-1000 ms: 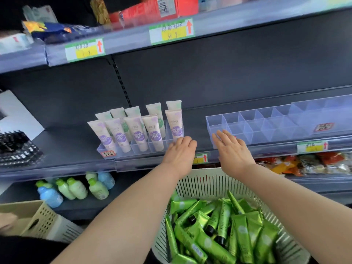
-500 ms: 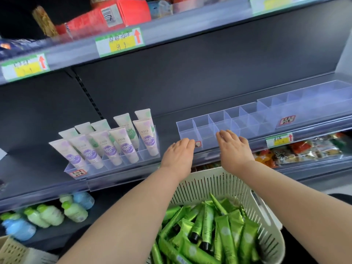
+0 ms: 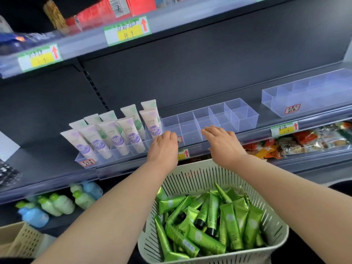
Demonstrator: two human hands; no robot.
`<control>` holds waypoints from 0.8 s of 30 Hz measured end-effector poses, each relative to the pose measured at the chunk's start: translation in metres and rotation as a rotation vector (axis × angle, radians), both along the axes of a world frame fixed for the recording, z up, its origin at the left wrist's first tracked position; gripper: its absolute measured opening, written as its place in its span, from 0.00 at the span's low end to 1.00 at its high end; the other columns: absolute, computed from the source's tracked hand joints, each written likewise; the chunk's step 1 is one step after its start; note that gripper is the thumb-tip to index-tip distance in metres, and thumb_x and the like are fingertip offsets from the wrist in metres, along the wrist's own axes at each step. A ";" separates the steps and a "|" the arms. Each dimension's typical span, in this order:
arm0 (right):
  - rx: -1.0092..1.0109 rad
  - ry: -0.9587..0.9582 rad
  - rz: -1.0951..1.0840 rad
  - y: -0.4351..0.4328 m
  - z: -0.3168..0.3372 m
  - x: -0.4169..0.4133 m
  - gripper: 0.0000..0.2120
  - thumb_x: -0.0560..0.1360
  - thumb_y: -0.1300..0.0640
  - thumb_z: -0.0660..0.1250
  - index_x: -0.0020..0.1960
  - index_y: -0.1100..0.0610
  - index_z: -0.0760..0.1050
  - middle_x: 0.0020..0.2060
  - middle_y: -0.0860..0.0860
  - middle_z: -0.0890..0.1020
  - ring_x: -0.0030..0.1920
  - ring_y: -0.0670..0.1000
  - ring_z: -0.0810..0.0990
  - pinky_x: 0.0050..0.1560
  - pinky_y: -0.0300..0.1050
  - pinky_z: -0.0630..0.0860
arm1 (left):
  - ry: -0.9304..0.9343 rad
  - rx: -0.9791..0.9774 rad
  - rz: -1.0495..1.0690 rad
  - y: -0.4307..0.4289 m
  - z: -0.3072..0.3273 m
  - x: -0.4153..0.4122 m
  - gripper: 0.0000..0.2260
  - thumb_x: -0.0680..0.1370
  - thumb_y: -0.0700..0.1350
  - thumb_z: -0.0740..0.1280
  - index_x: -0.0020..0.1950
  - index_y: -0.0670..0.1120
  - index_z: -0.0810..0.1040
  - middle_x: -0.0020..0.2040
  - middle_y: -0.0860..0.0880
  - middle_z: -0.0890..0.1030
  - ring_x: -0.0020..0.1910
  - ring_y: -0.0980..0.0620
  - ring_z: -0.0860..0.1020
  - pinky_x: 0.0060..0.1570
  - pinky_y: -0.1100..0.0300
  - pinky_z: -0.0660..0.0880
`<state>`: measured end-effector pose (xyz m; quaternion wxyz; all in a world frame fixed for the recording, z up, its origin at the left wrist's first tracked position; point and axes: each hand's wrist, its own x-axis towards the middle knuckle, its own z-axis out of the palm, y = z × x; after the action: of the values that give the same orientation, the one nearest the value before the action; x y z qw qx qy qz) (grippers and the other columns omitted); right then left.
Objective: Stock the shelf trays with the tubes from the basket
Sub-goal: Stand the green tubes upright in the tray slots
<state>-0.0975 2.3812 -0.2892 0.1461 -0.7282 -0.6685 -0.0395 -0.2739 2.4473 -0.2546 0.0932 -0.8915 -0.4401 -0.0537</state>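
Observation:
A cream slotted basket point(image 3: 190, 174) at the bottom centre holds several green tubes point(image 3: 207, 223). On the middle shelf an empty clear divided tray point(image 3: 236, 115) stands right beside a tray of white and purple tubes point(image 3: 118, 138). My left hand point(image 3: 163, 147) is at the empty tray's front left corner, fingers curled down over its front wall. My right hand point(image 3: 222, 143) lies on the front wall further right, fingers fairly straight. Neither hand holds a tube.
A second empty clear tray point(image 3: 304, 96) sits further right on the same shelf, with a gap between the two. Price labels line the shelf rail point(image 3: 283, 128). Small bottles point(image 3: 57, 202) and snack packs point(image 3: 312, 140) fill the shelf below. A beige basket point(image 3: 21, 242) stands at the bottom left.
Under both hands the empty divided tray has slid left, away from the right-hand tray, and now stands against the tray of purple tubes. My view has shifted too.

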 end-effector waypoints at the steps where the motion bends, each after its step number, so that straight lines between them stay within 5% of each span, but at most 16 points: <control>1: 0.025 -0.001 0.000 -0.001 -0.003 0.003 0.33 0.75 0.64 0.62 0.76 0.52 0.55 0.74 0.49 0.61 0.74 0.51 0.56 0.70 0.53 0.60 | -0.029 0.007 -0.040 -0.001 -0.002 0.001 0.24 0.72 0.31 0.63 0.66 0.44 0.68 0.62 0.47 0.70 0.61 0.46 0.70 0.64 0.56 0.65; 5: 0.133 -0.011 0.141 0.001 -0.019 0.012 0.25 0.71 0.67 0.63 0.67 0.52 0.72 0.58 0.50 0.78 0.58 0.55 0.75 0.54 0.51 0.71 | 0.002 0.020 -0.252 -0.006 -0.023 0.010 0.22 0.74 0.33 0.60 0.67 0.46 0.70 0.64 0.49 0.70 0.65 0.47 0.68 0.62 0.56 0.64; 8: 0.093 0.009 0.274 0.004 -0.041 0.012 0.20 0.66 0.67 0.67 0.54 0.53 0.80 0.44 0.51 0.81 0.47 0.57 0.80 0.42 0.50 0.73 | 0.146 -0.090 -0.254 -0.013 -0.035 0.022 0.16 0.76 0.36 0.60 0.62 0.47 0.72 0.59 0.49 0.73 0.61 0.47 0.71 0.56 0.54 0.68; 13: -0.208 -0.041 0.273 0.000 -0.058 0.028 0.23 0.71 0.60 0.62 0.65 0.48 0.72 0.56 0.48 0.77 0.59 0.53 0.75 0.55 0.49 0.70 | 0.297 -0.353 -0.096 -0.009 -0.053 0.049 0.12 0.76 0.35 0.60 0.55 0.46 0.76 0.54 0.45 0.79 0.55 0.42 0.77 0.45 0.53 0.73; 21: -0.507 -0.050 0.131 -0.029 -0.096 0.021 0.21 0.73 0.63 0.61 0.65 0.51 0.72 0.59 0.50 0.75 0.62 0.53 0.70 0.60 0.50 0.71 | 0.148 -0.620 0.062 -0.025 -0.118 0.008 0.12 0.77 0.38 0.63 0.56 0.48 0.81 0.53 0.49 0.81 0.49 0.48 0.79 0.47 0.53 0.79; 24: -0.693 -0.095 0.131 -0.037 -0.117 0.005 0.18 0.78 0.51 0.61 0.66 0.54 0.72 0.63 0.53 0.72 0.65 0.55 0.67 0.64 0.54 0.67 | 0.160 -0.653 0.076 -0.024 -0.129 -0.009 0.11 0.77 0.38 0.62 0.54 0.48 0.80 0.51 0.48 0.80 0.48 0.48 0.79 0.47 0.52 0.79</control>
<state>-0.0930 2.3437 -0.4060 -0.1385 -0.6875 -0.6934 0.1654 -0.2825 2.4229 -0.3832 -0.1610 -0.8586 -0.4583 0.1638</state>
